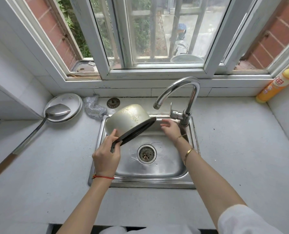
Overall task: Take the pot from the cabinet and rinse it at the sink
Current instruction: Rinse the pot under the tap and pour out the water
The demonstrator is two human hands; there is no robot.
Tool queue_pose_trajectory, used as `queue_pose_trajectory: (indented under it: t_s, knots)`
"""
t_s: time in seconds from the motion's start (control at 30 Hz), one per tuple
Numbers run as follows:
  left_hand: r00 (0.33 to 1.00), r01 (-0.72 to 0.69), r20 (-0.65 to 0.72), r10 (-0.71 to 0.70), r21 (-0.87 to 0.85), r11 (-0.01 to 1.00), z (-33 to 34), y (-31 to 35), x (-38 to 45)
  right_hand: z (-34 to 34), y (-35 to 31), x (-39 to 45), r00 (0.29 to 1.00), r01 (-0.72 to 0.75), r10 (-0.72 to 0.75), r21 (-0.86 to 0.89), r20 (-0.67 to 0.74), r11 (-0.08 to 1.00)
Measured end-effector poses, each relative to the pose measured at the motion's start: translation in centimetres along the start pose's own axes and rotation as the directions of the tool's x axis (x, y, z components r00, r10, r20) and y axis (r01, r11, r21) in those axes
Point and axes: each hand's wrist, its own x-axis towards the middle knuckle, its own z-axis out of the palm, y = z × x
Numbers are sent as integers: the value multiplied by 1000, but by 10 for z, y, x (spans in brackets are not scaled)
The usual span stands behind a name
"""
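Left hand point(106, 155) grips tilted pot point(127, 120) by rim over sink point(192, 132); right hand point(170, 128), fingers loose, empty, nearer faucet lever point(171, 108).

Left wrist point(103, 177): thin red string bracelet. Right wrist point(187, 153): gold bangle, plus a finer gold chain nearer the hand. Right upper arm: white sleeve point(244, 222).

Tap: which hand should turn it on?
Probably the right hand: it is open and empty beside the tap's lever, while the left hand grips the pot over the sink.
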Motion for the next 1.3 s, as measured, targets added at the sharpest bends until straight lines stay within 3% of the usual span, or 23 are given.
queue_pose_trajectory:
  t_s: [0.2,0.33,0.53,1.3]
  knots:
    - [997,-75,4,75,20,997,-13,1,-10,22,12,-38,943,327,-332,-260,25,909]
    - [997,-72,-15,72,11,997,-23,-1,-15,19,19,-54,914,362,-402,-351,-47,864]
    - [988,-121,-104,117,-29,992,-39,8,-15,1,16,-87,810,496,-568,-346,-144,796]
    - [983,-171,-78,164,-91,981,-43,22,-29,-20,35,-130,804,426,-545,-409,-238,807]
